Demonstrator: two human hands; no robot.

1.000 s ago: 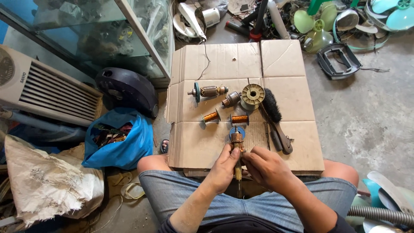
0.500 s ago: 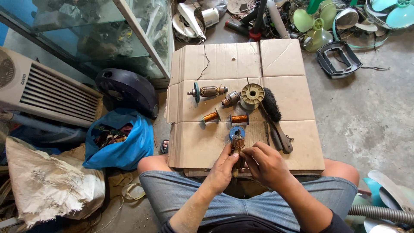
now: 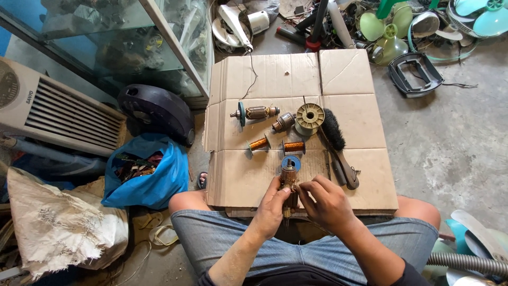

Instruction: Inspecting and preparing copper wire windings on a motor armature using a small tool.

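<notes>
Motor armature (image 3: pixel 289 177) with a blue end disc stands roughly upright at the near edge of the flattened cardboard sheet (image 3: pixel 349 74), pinched from both sides so it stays put while fingers work at its lower end. Left hand (image 3: pixel 272 204) is closed on the shaft from the left; right hand (image 3: pixel 324 201) is closed on it from the right, fingertips at the copper part. What the fingertips do exactly is too small to tell. Just beyond, mid-sheet, parts lie laid out apart from one another, probably to keep them sorted: two copper coils (image 3: pixel 258 143), a second armature (image 3: pixel 256 112), a small rotor piece (image 3: pixel 283 122), a yellow-green spool (image 3: pixel 309 116). A black brush (image 3: pixel 337 145) lies toward the right edge. Off the left edge on the floor: a blue bag (image 3: pixel 159 177), a dark housing (image 3: pixel 156 111).
</notes>
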